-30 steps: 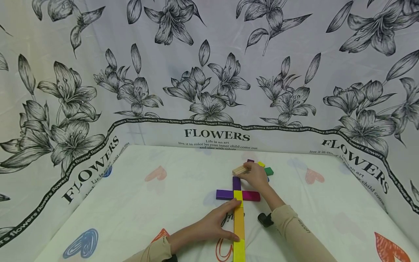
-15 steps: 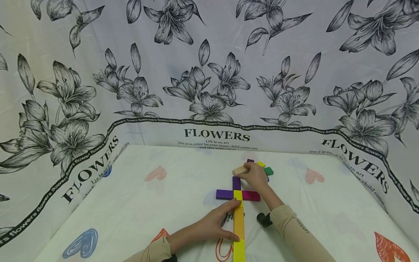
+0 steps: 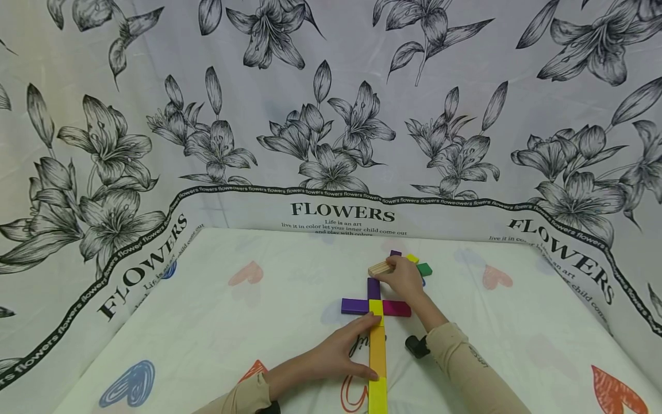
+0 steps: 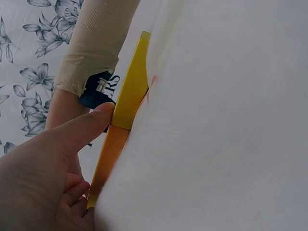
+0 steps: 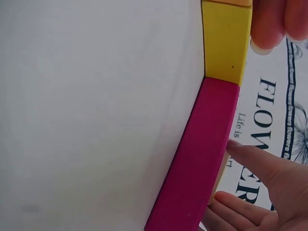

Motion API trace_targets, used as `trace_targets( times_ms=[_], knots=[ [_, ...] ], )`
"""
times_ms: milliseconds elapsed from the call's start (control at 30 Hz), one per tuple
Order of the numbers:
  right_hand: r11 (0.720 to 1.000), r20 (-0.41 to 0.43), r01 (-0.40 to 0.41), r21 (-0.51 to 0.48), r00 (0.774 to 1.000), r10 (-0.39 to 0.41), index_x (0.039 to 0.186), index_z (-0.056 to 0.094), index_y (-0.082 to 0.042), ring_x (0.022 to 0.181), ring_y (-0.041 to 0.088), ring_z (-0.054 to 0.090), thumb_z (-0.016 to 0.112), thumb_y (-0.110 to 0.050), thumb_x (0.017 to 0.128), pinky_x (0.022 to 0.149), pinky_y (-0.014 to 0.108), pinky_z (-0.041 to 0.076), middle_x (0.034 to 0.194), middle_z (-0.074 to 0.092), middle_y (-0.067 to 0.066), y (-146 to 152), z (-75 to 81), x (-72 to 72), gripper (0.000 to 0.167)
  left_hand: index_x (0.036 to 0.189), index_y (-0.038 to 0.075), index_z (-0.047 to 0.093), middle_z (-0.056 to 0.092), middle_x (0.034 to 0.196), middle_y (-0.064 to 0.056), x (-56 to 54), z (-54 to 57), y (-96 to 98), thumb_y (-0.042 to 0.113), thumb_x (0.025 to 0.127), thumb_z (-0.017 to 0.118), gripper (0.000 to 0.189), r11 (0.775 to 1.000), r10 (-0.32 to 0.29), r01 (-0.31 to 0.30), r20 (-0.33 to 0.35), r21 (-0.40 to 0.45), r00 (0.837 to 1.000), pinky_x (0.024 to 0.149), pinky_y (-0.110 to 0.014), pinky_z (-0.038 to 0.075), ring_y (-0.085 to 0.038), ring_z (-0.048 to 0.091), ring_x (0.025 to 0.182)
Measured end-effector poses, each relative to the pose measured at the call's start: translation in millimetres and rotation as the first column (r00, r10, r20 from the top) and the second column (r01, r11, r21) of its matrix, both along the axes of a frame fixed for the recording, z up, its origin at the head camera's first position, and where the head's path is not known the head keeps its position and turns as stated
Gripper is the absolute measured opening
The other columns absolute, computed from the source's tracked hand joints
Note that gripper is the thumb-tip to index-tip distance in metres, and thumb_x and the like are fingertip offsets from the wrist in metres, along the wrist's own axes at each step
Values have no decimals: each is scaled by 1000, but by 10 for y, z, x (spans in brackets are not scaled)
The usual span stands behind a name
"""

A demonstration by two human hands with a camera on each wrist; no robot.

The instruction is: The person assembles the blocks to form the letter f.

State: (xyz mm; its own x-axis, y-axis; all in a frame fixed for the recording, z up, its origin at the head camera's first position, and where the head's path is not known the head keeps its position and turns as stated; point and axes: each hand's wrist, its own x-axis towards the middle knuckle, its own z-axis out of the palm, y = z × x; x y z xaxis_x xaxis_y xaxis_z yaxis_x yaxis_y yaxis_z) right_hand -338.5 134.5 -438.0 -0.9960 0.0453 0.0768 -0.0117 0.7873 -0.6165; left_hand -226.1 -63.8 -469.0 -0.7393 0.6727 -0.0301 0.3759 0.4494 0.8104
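Long blocks lie in a cross on the table. Its stem has a yellow block (image 3: 378, 395), an orange block (image 3: 378, 351) and a small yellow block (image 3: 376, 306) at the crossing. Purple (image 3: 355, 306) and magenta (image 3: 396, 309) blocks form the side arms; another purple block (image 3: 373, 288) is the far arm. My left hand (image 3: 331, 353) rests along the stem's left side, thumb at the orange-yellow joint and fingertips on the small yellow block. With my right hand (image 3: 404, 282) I pinch a plain wooden block (image 3: 380, 268) just beyond the far purple block. Its right end is hidden by my fingers.
Behind my right hand lie more blocks: purple (image 3: 395, 253), yellow (image 3: 412, 259), green (image 3: 425, 269) and a partly hidden blue one (image 3: 424, 282). A black wrist device (image 3: 417, 347) sticks out from the right sleeve. The flowered cloth (image 3: 341, 213) rises past the table's far edge.
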Motion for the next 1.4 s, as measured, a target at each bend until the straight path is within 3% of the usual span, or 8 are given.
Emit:
trace_targets(
  times_ms=[933,1400],
  knots=[
    [1000,-5,12,-25,1000,-12,128,62,-2,107,29,62,78,-29,83,95,44,54,126,66,17,18,2,35,55,153,34,27,27,161,12,-1,8,-3,45,79,78,91,1000,-4,4,6,9,1000,121,-49,27,-16,22,152],
    [999,-33,-26,-20,999,26,126,62,2,93,25,59,78,-27,82,85,39,54,117,68,17,73,-24,87,54,153,35,26,25,161,12,1,-7,-2,45,79,79,92,1000,-1,1,17,17,1000,121,-49,27,-15,21,152]
  ],
)
